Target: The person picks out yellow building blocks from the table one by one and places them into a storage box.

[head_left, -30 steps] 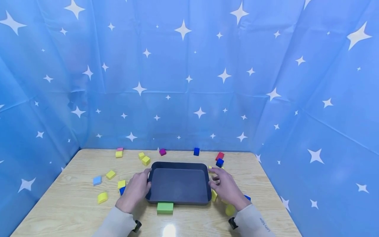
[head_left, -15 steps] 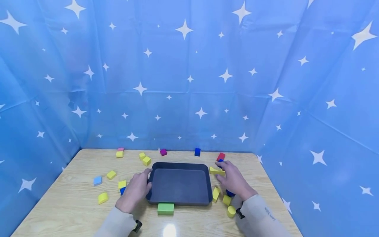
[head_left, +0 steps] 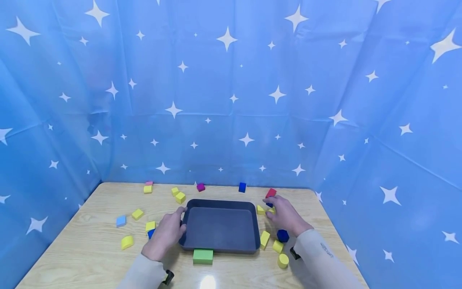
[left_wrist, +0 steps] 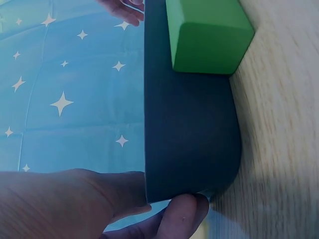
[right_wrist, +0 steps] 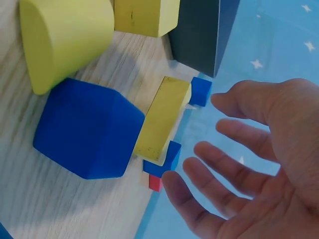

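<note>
A dark grey rectangular tray [head_left: 221, 228] lies on the table, its inside bare. My left hand [head_left: 167, 235] grips the tray's left wall, thumb over the rim and fingers on the outer side, as the left wrist view shows. Beyond the tray's right side, my right hand [head_left: 286, 214] hovers with fingers spread and nothing held. Under and beside it are a yellow bar-shaped block [right_wrist: 163, 119], a small blue block [right_wrist: 167, 160] and a red block [head_left: 271, 193]. Closer to the right wrist camera sits a dark blue hexagonal block [right_wrist: 89, 129]. A green block [head_left: 203, 256] touches the tray's front wall.
Several yellow blocks [head_left: 127, 242] and a light blue block [head_left: 121, 221] are scattered left of the tray. A purple block [head_left: 200, 187] and a blue block [head_left: 242, 187] lie near the back edge. A yellow cylinder [head_left: 283, 261] stands at front right. A starry curtain [head_left: 216, 80] surrounds the table.
My right hand has left the tray's right wall and moved right, over the blocks there. My left hand stays on the tray's left wall, and the tray has hardly moved.
</note>
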### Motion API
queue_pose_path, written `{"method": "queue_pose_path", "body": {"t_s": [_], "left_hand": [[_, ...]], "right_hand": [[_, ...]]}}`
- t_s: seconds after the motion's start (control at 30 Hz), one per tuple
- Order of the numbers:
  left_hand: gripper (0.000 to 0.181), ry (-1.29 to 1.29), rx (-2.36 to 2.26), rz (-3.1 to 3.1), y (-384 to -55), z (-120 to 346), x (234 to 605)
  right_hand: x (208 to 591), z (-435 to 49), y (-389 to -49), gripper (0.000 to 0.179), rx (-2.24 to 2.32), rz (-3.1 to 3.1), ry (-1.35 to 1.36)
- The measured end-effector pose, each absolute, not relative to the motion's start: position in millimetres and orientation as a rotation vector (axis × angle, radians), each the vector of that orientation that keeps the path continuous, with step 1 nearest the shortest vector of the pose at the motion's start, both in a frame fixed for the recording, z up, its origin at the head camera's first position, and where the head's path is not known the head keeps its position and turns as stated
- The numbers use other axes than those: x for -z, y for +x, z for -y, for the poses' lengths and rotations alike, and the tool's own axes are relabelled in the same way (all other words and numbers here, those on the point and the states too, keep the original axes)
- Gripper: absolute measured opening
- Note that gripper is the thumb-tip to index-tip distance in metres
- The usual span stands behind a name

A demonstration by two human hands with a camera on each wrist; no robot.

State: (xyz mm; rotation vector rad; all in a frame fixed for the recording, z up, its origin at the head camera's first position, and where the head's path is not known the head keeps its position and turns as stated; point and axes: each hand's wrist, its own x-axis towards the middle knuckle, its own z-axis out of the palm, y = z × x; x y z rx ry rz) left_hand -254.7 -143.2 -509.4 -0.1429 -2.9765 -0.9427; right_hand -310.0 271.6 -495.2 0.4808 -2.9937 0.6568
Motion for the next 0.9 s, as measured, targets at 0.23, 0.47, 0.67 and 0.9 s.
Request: {"method": "queue_pose_path", "body": {"t_s": [0.23,0.47,0.67,0.9], "left_hand": [[0.056,-0.135,0.957,2.979,-255.7,146.2,511.4],[0.056,-0.140,0.969,2.975,-255.2,144.9,512.7],[0.057,-0.129,0.983,2.980,-255.1,143.6,513.1],[0.058,-0.138,0.995,2.981,-254.1,145.9,514.6]], "right_hand": [[495.9,-267.4,-317.6,0.042,-0.621,3.023,0.494],[497.6,-269.1,-322.2,0.045,-0.619,3.061,0.521],[499.7,-268.1,-326.8,0.045,-0.589,3.084,0.513],[501.1,-264.2,-331.4,0.045,-0.583,3.111,0.528]]}}
